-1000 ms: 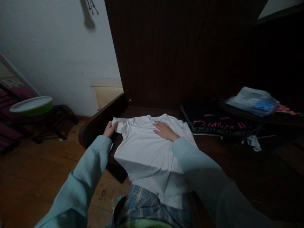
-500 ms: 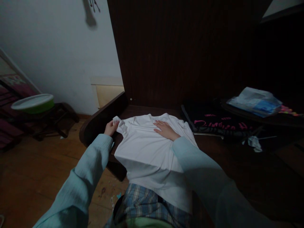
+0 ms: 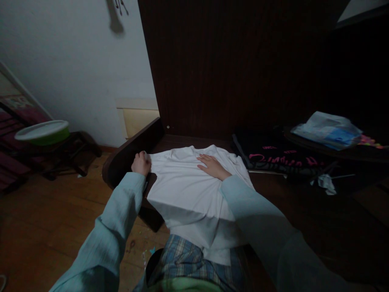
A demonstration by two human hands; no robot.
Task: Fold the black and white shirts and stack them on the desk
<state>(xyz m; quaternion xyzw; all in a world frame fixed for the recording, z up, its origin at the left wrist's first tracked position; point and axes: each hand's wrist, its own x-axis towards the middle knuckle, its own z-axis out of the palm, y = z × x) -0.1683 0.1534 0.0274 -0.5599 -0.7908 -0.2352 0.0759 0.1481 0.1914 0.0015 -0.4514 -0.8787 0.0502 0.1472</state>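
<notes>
A white T-shirt (image 3: 185, 186) lies spread over a dark wooden surface (image 3: 182, 142), its collar at the far side and its lower part hanging over the near edge towards my lap. My left hand (image 3: 141, 164) is closed round the end of the left sleeve, drawing it out sideways. On the upper chest, just below the collar, my right hand (image 3: 212, 166) rests flat with its fingers stretched out. Creases run across the cloth between the two hands. Part of the shirt's right side is hidden under my right forearm.
Right of the shirt lies dark folded cloth with pink lettering (image 3: 282, 160). A blue and white plastic packet (image 3: 328, 129) sits behind it. A raised wooden end (image 3: 130, 146) borders the surface at left. A green basin (image 3: 45, 134) stands on a dark stool.
My left hand has turned over and closed on the sleeve end, which now lies straighter. The shirt's bottom hem has shifted on my lap. My right hand has stayed in place.
</notes>
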